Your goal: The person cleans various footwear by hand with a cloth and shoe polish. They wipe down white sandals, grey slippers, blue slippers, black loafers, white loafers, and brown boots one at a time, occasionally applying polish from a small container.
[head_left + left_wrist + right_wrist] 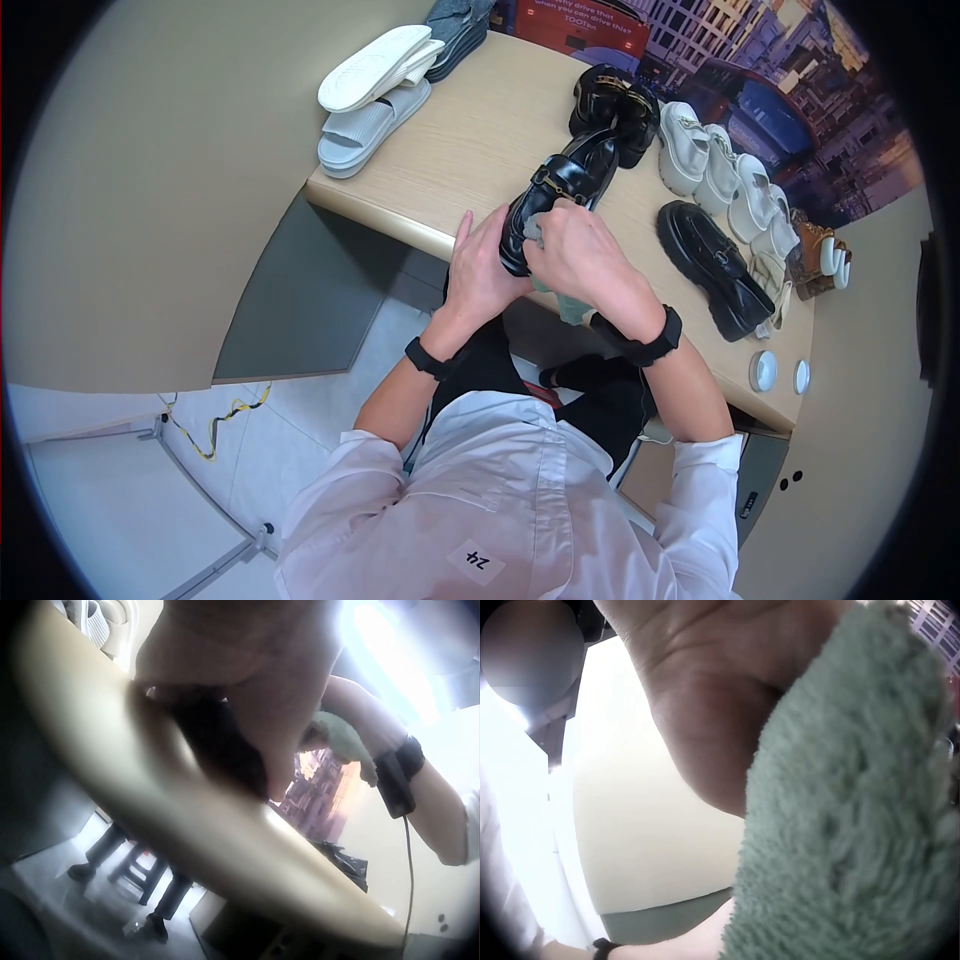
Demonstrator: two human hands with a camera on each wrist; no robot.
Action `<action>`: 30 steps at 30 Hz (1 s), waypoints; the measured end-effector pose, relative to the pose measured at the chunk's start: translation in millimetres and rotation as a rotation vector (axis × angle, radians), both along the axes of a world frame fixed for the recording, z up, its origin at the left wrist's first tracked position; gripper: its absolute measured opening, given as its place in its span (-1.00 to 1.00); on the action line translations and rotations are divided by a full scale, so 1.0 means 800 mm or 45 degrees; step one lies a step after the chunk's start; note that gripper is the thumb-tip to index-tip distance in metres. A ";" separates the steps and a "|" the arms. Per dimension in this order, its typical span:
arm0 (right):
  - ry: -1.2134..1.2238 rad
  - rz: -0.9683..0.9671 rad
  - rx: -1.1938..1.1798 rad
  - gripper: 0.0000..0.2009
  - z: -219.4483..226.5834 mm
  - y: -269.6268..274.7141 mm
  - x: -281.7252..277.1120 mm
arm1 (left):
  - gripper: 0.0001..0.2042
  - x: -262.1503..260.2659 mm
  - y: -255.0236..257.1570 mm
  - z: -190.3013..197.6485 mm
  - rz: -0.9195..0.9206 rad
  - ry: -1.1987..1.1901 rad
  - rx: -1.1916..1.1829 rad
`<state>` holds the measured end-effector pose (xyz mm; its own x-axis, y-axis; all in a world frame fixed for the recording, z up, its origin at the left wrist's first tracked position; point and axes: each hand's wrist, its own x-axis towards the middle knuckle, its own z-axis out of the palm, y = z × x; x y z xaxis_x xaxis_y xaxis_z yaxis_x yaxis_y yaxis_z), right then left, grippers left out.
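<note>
A glossy black loafer (578,178) with a gold buckle lies on the desk, its toe toward the front edge. At its toe, my left hand (484,266) grips the side, thumb and fingers spread around it. The left wrist view shows that hand (251,667) with the dark shoe in shadow under it. My right hand (582,252) holds a fluffy green cloth (572,308) bunched against the upper near the toe. Part of the cloth hangs below the palm and fills much of the right wrist view (840,795). The fingertips inside the cloth are hidden.
Another black loafer (715,265) lies to the right. Black shoes (615,110) stand behind, beside a row of white shoes (685,150). Pale slides (370,125) sit at the left. Two small round containers (763,370) are near the right front edge (790,415).
</note>
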<state>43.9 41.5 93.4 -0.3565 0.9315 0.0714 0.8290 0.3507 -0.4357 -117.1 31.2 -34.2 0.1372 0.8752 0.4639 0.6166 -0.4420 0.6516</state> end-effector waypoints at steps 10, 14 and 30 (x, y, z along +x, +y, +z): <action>1.089 -0.105 -0.514 -0.73 0.019 0.026 0.032 | -0.02 -0.005 -0.002 0.036 -0.091 0.021 -0.258; 1.090 -0.320 0.222 -0.69 0.020 0.053 0.063 | 0.07 -0.004 -0.001 0.029 -0.037 -0.029 -0.054; 0.340 0.014 0.515 -0.62 -0.051 -0.009 -0.001 | -0.07 -0.005 0.007 0.008 -0.032 0.084 -0.074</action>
<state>42.8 34.1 52.3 -0.2863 0.8064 0.5175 0.7017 0.5442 -0.4598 -121.5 36.6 -27.9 0.1879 0.8965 0.4013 0.6482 -0.4201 0.6351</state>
